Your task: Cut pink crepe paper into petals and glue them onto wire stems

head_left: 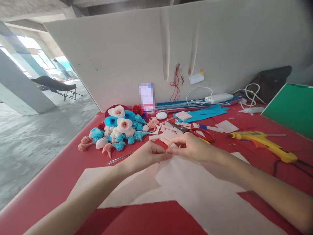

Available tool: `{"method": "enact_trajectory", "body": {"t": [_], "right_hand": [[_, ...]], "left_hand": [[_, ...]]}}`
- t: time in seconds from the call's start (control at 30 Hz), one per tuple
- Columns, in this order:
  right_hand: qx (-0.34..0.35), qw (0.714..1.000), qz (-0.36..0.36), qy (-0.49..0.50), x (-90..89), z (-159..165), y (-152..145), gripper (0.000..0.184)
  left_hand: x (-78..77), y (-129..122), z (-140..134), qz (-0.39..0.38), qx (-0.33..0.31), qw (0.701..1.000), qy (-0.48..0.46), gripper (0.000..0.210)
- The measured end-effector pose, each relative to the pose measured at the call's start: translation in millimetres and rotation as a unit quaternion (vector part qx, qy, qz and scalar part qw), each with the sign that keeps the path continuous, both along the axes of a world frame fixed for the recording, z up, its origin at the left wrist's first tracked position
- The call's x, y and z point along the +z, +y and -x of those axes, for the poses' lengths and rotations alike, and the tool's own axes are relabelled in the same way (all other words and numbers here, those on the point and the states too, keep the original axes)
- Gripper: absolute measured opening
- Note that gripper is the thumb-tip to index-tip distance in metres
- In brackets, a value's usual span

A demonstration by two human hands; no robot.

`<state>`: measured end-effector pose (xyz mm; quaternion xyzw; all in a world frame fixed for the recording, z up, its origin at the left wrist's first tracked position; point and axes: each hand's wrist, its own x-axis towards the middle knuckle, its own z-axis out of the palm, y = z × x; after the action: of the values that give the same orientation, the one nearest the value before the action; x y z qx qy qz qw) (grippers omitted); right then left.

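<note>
A pale pink sheet of thin paper slants up from the bottom right, and its upper edge is pinched between my fingertips. My left hand is closed on that edge, thumb against the fingers. Right beside it my right hand pinches the same edge, the two sets of fingertips touching or almost so. Below lies another pale sheet, flat on the red table. Scissors with red handles lie just beyond my right hand. Metal tweezers rest near my left wrist.
Paper flowers in white, blue, pink and red are heaped at the back left. Paper scraps and blue sheets lie beyond my hands. A yellow glue gun is at right, near a green board. A phone leans on the panel.
</note>
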<state>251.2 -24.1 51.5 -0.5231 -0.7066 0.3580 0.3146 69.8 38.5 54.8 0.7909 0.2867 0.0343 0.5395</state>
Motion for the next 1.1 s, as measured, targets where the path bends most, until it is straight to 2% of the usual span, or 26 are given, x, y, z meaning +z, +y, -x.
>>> {"method": "enact_trajectory", "body": {"t": [0.13,0.27,0.4,0.57,0.67,0.8,0.87,0.93,1.1], "right_hand": [[-0.038,0.998,-0.033,0.022,-1.2,8,-4,0.032],[-0.052,0.997,-0.046,0.043,3.2,-1,-2,0.026],[-0.075,0.994,-0.054,0.056,8.1,-14,1,0.028],[-0.097,0.991,-0.069,0.061,12.0,-23,2,0.027],[-0.108,0.989,-0.082,0.063,13.4,-23,1,0.026],[-0.097,0.99,-0.083,0.058,13.0,-18,0,0.029],[-0.081,0.992,-0.084,0.051,12.1,-13,-2,0.029],[-0.065,0.993,-0.091,0.039,11.2,-7,-4,0.026],[-0.042,0.992,-0.121,-0.001,11.2,6,-10,0.03]], "left_hand": [[6.7,1,0,-0.001,0.035,0.999,-0.004,0.037],[12.2,6,3,0.002,0.047,0.999,-0.003,0.022],[20.7,8,5,-0.008,0.052,0.999,-0.006,0.02],[31.0,11,11,-0.093,0.033,0.994,0.053,0.024],[30.8,17,17,-0.135,0.027,0.988,0.076,0.025],[26.6,18,16,-0.12,0.068,0.988,-0.071,0.021],[23.9,13,12,-0.109,0.043,0.987,-0.112,0.02],[21.0,5,8,-0.116,0.008,0.988,-0.106,0.019],[17.5,-11,3,-0.18,-0.02,0.979,-0.09,0.023]]}}
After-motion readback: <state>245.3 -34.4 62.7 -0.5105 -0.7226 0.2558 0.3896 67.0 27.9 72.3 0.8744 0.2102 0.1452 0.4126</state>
